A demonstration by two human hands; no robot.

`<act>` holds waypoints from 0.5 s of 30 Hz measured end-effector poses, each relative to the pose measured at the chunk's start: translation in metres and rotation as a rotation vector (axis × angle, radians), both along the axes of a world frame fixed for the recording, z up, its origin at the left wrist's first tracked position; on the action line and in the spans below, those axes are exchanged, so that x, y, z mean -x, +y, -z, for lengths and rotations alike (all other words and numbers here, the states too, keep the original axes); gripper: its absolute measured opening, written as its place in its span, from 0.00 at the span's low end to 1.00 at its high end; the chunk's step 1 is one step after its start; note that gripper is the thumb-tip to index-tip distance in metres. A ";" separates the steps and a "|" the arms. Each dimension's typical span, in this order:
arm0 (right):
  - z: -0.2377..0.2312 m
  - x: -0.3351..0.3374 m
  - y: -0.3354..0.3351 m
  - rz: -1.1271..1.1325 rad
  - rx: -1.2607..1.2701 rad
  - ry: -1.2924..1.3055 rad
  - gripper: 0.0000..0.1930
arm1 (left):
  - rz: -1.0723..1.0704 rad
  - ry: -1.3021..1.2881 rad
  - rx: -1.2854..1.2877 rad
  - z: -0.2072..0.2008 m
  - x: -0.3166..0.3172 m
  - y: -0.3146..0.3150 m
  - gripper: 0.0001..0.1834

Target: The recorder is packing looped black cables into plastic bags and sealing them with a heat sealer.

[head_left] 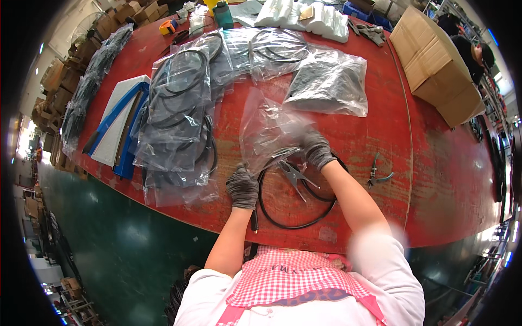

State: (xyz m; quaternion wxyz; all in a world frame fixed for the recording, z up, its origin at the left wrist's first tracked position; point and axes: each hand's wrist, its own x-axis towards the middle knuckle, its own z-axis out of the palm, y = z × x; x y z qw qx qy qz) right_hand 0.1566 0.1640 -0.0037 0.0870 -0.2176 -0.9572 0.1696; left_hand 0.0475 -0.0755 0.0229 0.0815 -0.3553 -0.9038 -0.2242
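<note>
A clear plastic bag (263, 122) is stretched between my two gloved hands over the red table. My left hand (242, 187) is closed, pinching the bag's near left edge. My right hand (317, 149) is curled at the bag's right side; its fingertips are partly blurred. Below the bag lies a looped black cable (291, 226), with a metal spring clamp (294, 176) inside the loop. The cable's upper part runs under the bag and beside my right hand. One cable end with a metal tip (254, 223) points toward me below my left hand.
Bagged cables (176, 117) overlap on the left, beside a blue-framed paper cutter (117, 127). A silvery bag pack (329, 81) lies beyond my right hand. Pliers (376, 173) rest to the right. A cardboard box (435, 65) stands far right; plastic rolls (302, 16) lie at the back.
</note>
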 end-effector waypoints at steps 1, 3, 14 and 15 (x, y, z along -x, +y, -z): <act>-0.019 -0.007 -0.013 0.075 0.038 0.000 0.14 | -0.023 0.023 0.219 -0.002 -0.002 -0.009 0.11; -0.045 -0.033 -0.026 0.257 0.095 -0.011 0.13 | -0.024 0.053 0.224 -0.010 -0.015 -0.010 0.12; -0.053 -0.158 -0.106 0.590 0.018 -0.194 0.17 | 0.068 -0.072 0.291 -0.025 -0.079 -0.056 0.11; -0.054 -0.172 -0.111 0.608 0.080 -0.192 0.17 | 0.072 -0.169 0.236 -0.028 -0.085 -0.059 0.11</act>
